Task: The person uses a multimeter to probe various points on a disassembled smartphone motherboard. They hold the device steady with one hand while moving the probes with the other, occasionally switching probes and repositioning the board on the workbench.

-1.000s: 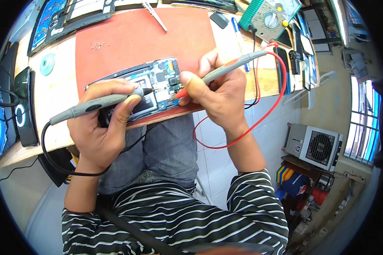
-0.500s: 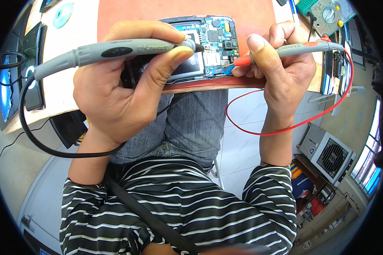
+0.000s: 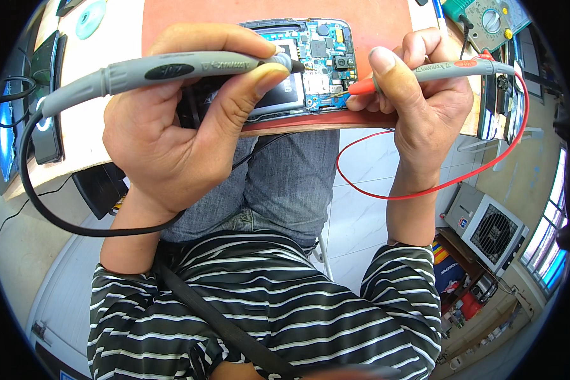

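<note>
An opened phone (image 3: 326,57) lies on the red-brown mat, its blue circuit board and dark battery (image 3: 284,95) exposed. My left hand (image 3: 177,126) is closed around a grey multimeter probe (image 3: 133,75) with a black tip, which points right over the board's left part. Pinched in my right hand (image 3: 427,98) is a grey and red multimeter probe (image 3: 453,68). Its red end and thin metal tip reach left to the lower right of the board. Whether either tip touches the board is too fine to tell. My left hand covers the phone's left end.
The red-brown mat (image 3: 380,25) covers the middle of the wooden table. A green multimeter (image 3: 481,22) sits at the far right. Another dark phone (image 3: 47,101) and a teal disc (image 3: 91,19) are at left. A red cable (image 3: 361,195) loops below the table edge; a black cable (image 3: 63,221) hangs left.
My left hand and its probe have shifted slightly left and up. The right hand has moved a little right, and the phone sits slightly higher in view. Both hands keep their probes.
</note>
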A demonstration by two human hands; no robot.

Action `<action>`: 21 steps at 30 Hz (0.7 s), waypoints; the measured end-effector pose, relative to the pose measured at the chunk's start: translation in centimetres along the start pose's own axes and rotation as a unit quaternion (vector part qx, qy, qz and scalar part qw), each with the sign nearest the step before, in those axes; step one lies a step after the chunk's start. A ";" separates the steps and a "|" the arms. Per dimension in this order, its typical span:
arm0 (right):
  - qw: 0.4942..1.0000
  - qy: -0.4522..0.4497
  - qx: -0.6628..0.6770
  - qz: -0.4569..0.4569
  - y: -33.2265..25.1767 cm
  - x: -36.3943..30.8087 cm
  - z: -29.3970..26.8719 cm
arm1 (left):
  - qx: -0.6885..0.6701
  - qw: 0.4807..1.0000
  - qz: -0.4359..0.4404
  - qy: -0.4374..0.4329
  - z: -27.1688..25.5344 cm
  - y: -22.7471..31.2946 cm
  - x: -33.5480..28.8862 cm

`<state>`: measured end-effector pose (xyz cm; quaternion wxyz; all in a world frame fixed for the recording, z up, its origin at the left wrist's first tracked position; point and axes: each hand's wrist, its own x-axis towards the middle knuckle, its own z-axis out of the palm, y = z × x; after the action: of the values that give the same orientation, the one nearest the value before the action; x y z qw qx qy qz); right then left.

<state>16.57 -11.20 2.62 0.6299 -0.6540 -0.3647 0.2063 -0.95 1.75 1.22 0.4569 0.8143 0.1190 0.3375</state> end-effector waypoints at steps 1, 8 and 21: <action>1.000 0.003 -0.002 0.002 0.0 0.0 0.0 | -0.001 1.000 0.000 0.000 0.0 0.0 0.0; 1.000 0.003 0.001 0.012 -0.2 0.0 0.1 | -0.007 1.000 -0.007 -0.001 0.0 0.2 0.2; 0.998 -0.039 0.045 0.029 0.2 0.2 -0.6 | -0.016 0.999 -0.028 0.012 0.2 0.4 -0.1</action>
<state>17.20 -11.45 2.53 0.6379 -0.6267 -0.3602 0.2655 -0.88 1.37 1.41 0.4776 0.7992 0.1417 0.3363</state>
